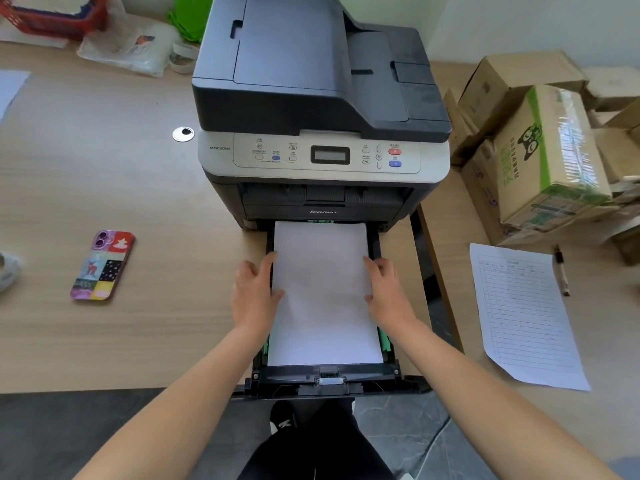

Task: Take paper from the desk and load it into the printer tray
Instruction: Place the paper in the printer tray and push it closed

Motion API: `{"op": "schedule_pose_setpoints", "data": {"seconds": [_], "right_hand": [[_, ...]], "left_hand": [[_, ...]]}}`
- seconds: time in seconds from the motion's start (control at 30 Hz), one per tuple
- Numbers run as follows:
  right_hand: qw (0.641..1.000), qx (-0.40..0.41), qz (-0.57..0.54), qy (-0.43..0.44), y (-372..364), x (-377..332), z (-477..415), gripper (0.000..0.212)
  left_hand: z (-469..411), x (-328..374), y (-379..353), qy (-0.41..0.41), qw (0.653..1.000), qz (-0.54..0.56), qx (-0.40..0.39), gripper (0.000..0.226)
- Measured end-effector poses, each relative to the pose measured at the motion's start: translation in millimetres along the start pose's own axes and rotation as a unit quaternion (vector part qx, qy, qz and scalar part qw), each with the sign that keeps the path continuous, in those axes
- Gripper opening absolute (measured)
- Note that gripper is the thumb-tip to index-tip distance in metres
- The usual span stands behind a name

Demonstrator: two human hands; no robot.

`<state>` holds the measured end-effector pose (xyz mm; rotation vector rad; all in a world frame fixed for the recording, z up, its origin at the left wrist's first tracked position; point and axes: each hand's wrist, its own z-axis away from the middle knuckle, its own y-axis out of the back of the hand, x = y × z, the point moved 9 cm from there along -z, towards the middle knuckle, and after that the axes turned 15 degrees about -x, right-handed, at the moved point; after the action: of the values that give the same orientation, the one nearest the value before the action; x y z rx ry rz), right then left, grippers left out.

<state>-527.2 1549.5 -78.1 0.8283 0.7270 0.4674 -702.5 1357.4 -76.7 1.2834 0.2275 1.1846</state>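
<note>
A dark grey printer [322, 98] stands on the wooden desk. Its black paper tray [329, 379] is pulled out toward me over the desk edge. A stack of white paper [323, 299] lies flat inside the tray, its far end under the printer body. My left hand [254, 292] rests on the paper's left edge, fingers spread, thumb on top. My right hand [388, 292] presses the paper's right edge in the same way. Green tray guides show beside the paper near my wrists.
A phone in a colourful case [102, 266] lies on the desk at left. A printed form [523, 313] and a pen [561, 270] lie on the right desk, with cardboard boxes [540, 150] behind. A red basket [52, 15] and plastic bag sit far left.
</note>
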Motion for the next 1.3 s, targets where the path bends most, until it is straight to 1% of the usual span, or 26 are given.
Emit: {"op": "schedule_pose_setpoints", "data": {"seconds": [0.03, 0.07, 0.13, 0.17, 0.23, 0.27, 0.33, 0.4, 0.43, 0.5, 0.57, 0.7, 0.77, 0.8, 0.87, 0.97, 1.0, 1.03, 1.07, 1.13, 1.2, 1.23, 1.3], "right_hand": [[0.999, 0.007, 0.044, 0.005, -0.2, -1.0, 4.1, 0.077], [0.997, 0.012, 0.077, 0.003, -0.9, 0.0, 8.2, 0.069], [0.995, 0.007, 0.094, -0.013, -3.2, 4.6, 13.7, 0.056], [0.997, 0.003, 0.081, -0.014, -4.4, 5.9, 15.2, 0.055], [1.0, 0.002, 0.007, -0.021, -1.6, 9.3, 17.6, 0.055], [0.998, 0.014, -0.049, -0.035, 4.2, 13.1, 20.2, 0.05], [0.985, 0.039, -0.15, -0.078, 15.7, 27.3, 26.0, 0.036], [0.971, 0.022, -0.194, -0.137, 18.9, 43.7, 30.4, 0.03], [0.965, -0.005, -0.201, -0.167, 16.2, 49.1, 32.5, 0.031], [0.956, -0.078, -0.191, -0.208, 4.2, 49.3, 38.2, 0.036], [0.955, -0.12, -0.172, -0.21, -5.4, 39.2, 43.5, 0.039], [0.952, -0.122, -0.184, -0.212, -9.2, 31.9, 51.6, 0.038], [0.945, -0.129, -0.205, -0.221, -11.0, 33.2, 56.6, 0.039], [0.942, -0.136, -0.21, -0.223, -13.1, 33.6, 58.5, 0.041], [0.94, -0.142, -0.217, -0.223, -15.7, 32.9, 62.0, 0.042], [0.935, -0.13, -0.238, -0.229, -15.8, 33.9, 65.6, 0.037], [0.931, -0.121, -0.25, -0.235, -15.2, 35.0, 66.5, 0.036], [0.927, -0.11, -0.266, -0.241, -15.4, 35.9, 67.1, 0.034], [0.923, -0.098, -0.28, -0.246, -15.7, 36.1, 67.6, 0.034], [0.92, -0.081, -0.296, -0.243, -15.5, 31.9, 68.1, 0.03], [0.929, -0.067, -0.275, -0.239, -12.8, 26.2, 67.8, 0.021], [0.933, -0.063, -0.262, -0.241, -10.8, 24.6, 68.0, 0.021], [0.935, -0.059, -0.247, -0.246, -8.3, 25.5, 69.0, 0.032]], "left_hand": [[0.1, -2.2, 1.0, -0.001, 1.0, 0.01, -0.007, 0.071], [0.7, -4.6, 1.0, 0.0, 1.0, 0.017, -0.018, 0.069], [1.8, -10.0, -3.1, -0.001, 0.998, 0.028, -0.052, 0.054], [2.7, -13.1, -7.4, -0.006, 0.997, 0.037, -0.074, 0.049], [5.6, -18.3, -12.9, -0.023, 0.99, 0.086, -0.112, 0.046], [7.6, -21.5, -10.4, -0.029, 0.985, 0.122, -0.118, 0.043], [11.5, -33.3, 4.1, -0.027, 0.98, 0.174, -0.095, 0.026], [17.4, -44.1, 16.7, -0.03, 0.983, 0.158, -0.087, 0.008], [21.2, -47.0, 16.6, -0.037, 0.984, 0.139, -0.106, 0.004], [32.4, -46.0, 5.8, -0.058, 0.979, 0.102, -0.165, 0.006], [44.3, -42.0, -4.1, -0.07, 0.977, 0.069, -0.188, 0.009], [59.0, -30.0, -1.8, -0.065, 0.988, -0.011, -0.143, 0.017], [62.3, -27.3, -6.6, -0.05, 0.988, -0.011, -0.143, 0.022], [62.6, -29.5, -11.8, -0.031, 0.988, 0.007, -0.151, 0.024], [61.4, -38.6, -20.3, 0.021, 0.983, 0.078, -0.164, 0.027], [58.0, -46.6, -22.9, 0.092, 0.963, 0.182, -0.174, 0.025], [58.1, -46.2, -22.9, 0.105, 0.955, 0.211, -0.179, 0.027], [59.0, -46.5, -24.3, 0.12, 0.944, 0.243, -0.187, 0.034], [59.3, -46.8, -26.8, 0.129, 0.934, 0.271, -0.192, 0.042], [58.1, -45.9, -30.3, 0.13, 0.926, 0.303, -0.185, 0.043], [60.9, -43.2, -29.0, 0.135, 0.919, 0.329, -0.17, 0.043], [61.9, -41.4, -29.1, 0.135, 0.917, 0.335, -0.172, 0.043], [63.1, -33.4, -27.2, 0.113, 0.922, 0.322, -0.181, 0.04]]}}
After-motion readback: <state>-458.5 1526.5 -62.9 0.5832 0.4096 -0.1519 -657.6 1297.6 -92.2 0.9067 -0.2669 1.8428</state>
